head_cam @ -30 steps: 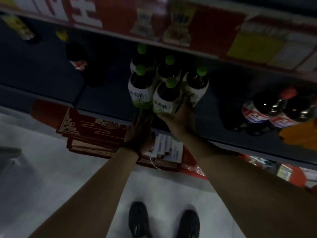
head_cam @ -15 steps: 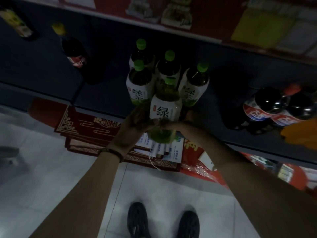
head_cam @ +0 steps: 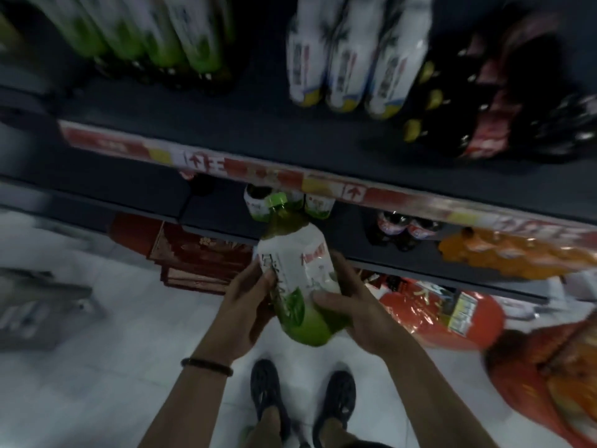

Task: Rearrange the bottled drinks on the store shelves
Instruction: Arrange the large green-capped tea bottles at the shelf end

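I hold a large green tea bottle [head_cam: 298, 276] with a green cap and a white label in both hands, off the shelf and over the floor. My left hand [head_cam: 245, 308] grips its left side and my right hand [head_cam: 355, 313] wraps its lower right. Behind it, more green tea bottles [head_cam: 318, 206] stand on the lower shelf [head_cam: 226, 215], partly hidden by the shelf edge above. On the upper shelf [head_cam: 258, 130] stand green-labelled bottles [head_cam: 155, 40] at the left, white-labelled bottles [head_cam: 352, 59] in the middle and dark red-labelled bottles [head_cam: 491, 101] at the right.
Dark cola bottles [head_cam: 403, 227] and an orange pack [head_cam: 517, 257] sit on the lower shelf to the right. Red boxes [head_cam: 200, 253] and red packages [head_cam: 442, 315] lie on the white tile floor. My shoes [head_cam: 303, 396] are below.
The bottle has come off the lower shelf and up toward me in both hands. The view has lifted, so the upper shelf now shows.
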Motion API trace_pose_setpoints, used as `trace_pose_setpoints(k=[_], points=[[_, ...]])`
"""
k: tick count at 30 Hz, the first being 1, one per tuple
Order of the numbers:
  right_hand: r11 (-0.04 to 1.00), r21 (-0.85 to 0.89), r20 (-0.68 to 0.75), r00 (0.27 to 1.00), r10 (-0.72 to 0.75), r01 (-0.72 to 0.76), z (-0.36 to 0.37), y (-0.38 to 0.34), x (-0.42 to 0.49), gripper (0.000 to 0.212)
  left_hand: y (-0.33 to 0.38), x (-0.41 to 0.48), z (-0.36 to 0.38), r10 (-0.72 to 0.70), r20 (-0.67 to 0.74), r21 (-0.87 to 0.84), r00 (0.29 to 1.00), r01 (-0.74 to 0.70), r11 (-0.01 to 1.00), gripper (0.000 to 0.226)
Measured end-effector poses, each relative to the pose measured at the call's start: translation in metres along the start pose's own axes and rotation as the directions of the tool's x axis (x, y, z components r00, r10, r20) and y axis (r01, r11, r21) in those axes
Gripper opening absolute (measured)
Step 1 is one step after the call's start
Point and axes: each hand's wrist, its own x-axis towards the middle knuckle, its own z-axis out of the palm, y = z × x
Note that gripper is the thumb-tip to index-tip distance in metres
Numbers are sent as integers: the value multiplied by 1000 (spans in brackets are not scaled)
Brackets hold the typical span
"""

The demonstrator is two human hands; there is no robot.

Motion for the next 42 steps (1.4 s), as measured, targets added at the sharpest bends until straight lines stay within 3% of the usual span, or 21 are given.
trace_pose_setpoints(k=[2, 3, 6, 9, 11, 13, 16, 18, 22, 25, 30, 36, 42], points=[[996, 92, 34, 999, -3, 0, 6, -24, -32, 77, 23, -22, 30, 20, 17, 6, 1000, -20, 1000, 101], [994, 101, 48, 998, -36, 31, 7, -37, -47, 72, 35, -31, 46, 41, 33, 38, 999, -43, 998, 97], [980, 100, 3, 985, -175, 174, 5, -75, -83, 62, 74, -56, 104, 108, 77, 261, 991, -124, 957, 61], [944, 73, -183, 934, -306, 323, -1, -110, -114, 70, 107, -67, 163, 276, 104, 599, 955, -282, 750, 29], [912, -46, -371, 841, -395, 408, -5, -133, -132, 71, 122, -74, 209, 382, 141, 684, 913, -369, 629, 19], [845, -195, -455, 718, -527, 497, -18, -154, -145, 78, 127, -76, 257, 335, 225, 689, 915, -393, 609, 21], [686, -409, -460, 514, -724, 601, -44, -177, -159, 83, 112, -63, 325, 347, 262, 746, 900, -417, 519, 74], [619, -565, -445, 430, -785, 545, -64, -186, -173, 89, 100, -48, 363, 431, 249, 769, 867, -448, 456, 93], [541, -747, -445, 313, -839, 387, -104, -196, -209, 98, 100, -29, 421, 422, 286, 726, 861, -482, 491, 54], [555, -787, -487, 280, -827, 271, -145, -207, -220, 97, 95, -2, 456, 351, 370, 713, 860, -505, 487, 62], [635, -762, -611, 187, -770, 126, -198, -226, -227, 82, 78, 46, 506, 232, 519, 667, 823, -559, 491, 67], [743, -669, -734, 190, -652, -31, -262, -239, -239, 51, 41, 106, 559, 170, 611, 640, 773, -609, 469, 78], [870, -491, -870, 66, -488, -41, -338, -242, -258, 54, -12, 140, 592, 183, 578, 616, 795, -573, 541, 76]])
